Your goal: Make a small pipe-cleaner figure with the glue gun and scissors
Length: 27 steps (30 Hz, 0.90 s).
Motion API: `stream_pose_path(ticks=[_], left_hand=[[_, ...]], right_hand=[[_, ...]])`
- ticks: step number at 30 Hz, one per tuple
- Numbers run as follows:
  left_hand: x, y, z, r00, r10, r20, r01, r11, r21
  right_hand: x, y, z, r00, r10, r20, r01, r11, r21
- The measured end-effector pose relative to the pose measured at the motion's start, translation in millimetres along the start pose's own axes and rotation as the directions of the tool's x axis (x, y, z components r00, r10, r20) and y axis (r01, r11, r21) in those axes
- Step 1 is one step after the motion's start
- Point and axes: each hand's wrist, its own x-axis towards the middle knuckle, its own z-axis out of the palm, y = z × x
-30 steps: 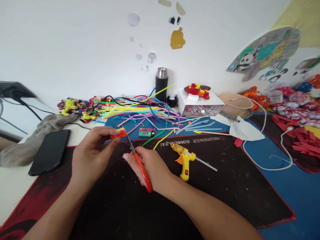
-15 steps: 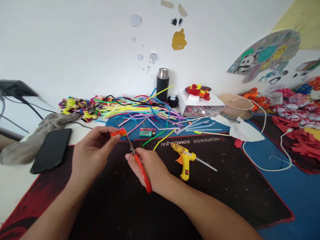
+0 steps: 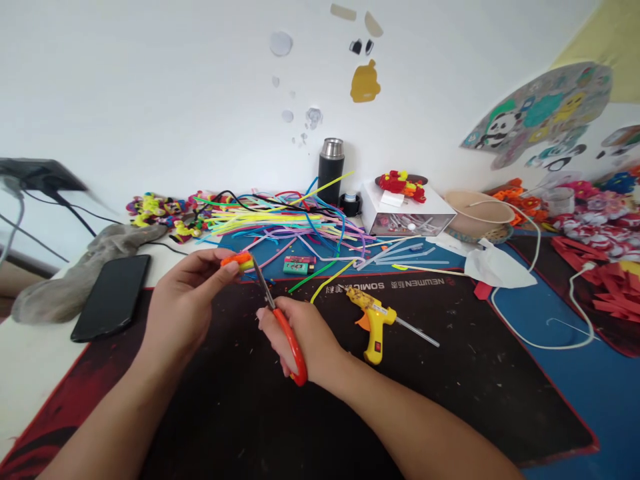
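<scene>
My left hand (image 3: pixel 187 297) pinches a small fuzzy orange and yellow piece (image 3: pixel 239 261) between thumb and fingers, above the dark mat's back edge. My right hand (image 3: pixel 305 333) is wrapped round the red handles of the scissors (image 3: pixel 291 343). The scissor blades point up and to the left, with their tips beside the right end of the fuzzy piece. Whether the blades touch it is too small to tell. Right of my right hand, a yellow glue gun (image 3: pixel 373 320) lies on the mat (image 3: pixel 430 393) with a clear glue stick in its back.
Colorful pipe cleaners (image 3: pixel 270 217) lie in a pile at the back, before a black thermos (image 3: pixel 331 170). A phone (image 3: pixel 113 297) is at the left. A white box (image 3: pixel 410 210), a beige bowl (image 3: pixel 477 212) and red strips (image 3: pixel 607 280) are toward the right.
The fuzzy piece has turned in my left fingers and shows more yellow. The scissors have shifted slightly along its right end. The whole view has moved a little.
</scene>
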Motion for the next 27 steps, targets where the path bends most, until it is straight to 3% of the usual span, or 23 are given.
stream_pose_path(ticks=[4, 8, 14, 19, 22, 27], left_hand=[[3.4, 1.0, 0.9, 0.999, -0.05, 0.005, 0.05, 0.99, -0.135], [4.5, 2.0, 1.6, 0.998, -0.067, 0.006, 0.067, 0.984, -0.167], [5.2, 0.0, 1.3, 0.997, -0.077, 0.018, 0.079, 0.977, -0.2], [8.3, -1.8, -0.9, 0.985, -0.164, 0.049, 0.171, 0.943, -0.286], [11.4, 0.2, -1.4, 0.951, -0.303, 0.061, 0.304, 0.883, -0.358], [14.1, 7.7, 1.0, 0.856, -0.505, 0.11, 0.499, 0.751, -0.433]], right_hand=[[6.2, 6.0, -5.2, 0.999, -0.023, 0.028, 0.019, 0.992, 0.127], [7.1, 5.1, -8.7, 0.997, -0.069, 0.027, 0.063, 0.98, 0.191], [7.3, 4.6, -6.4, 0.995, -0.052, 0.087, 0.028, 0.966, 0.257], [8.0, 4.1, -6.3, 0.991, -0.067, 0.118, 0.023, 0.94, 0.341], [8.9, 5.2, -6.0, 0.987, -0.082, 0.134, 0.027, 0.928, 0.372], [9.8, 4.3, -5.4, 0.991, -0.072, 0.117, 0.024, 0.927, 0.373]])
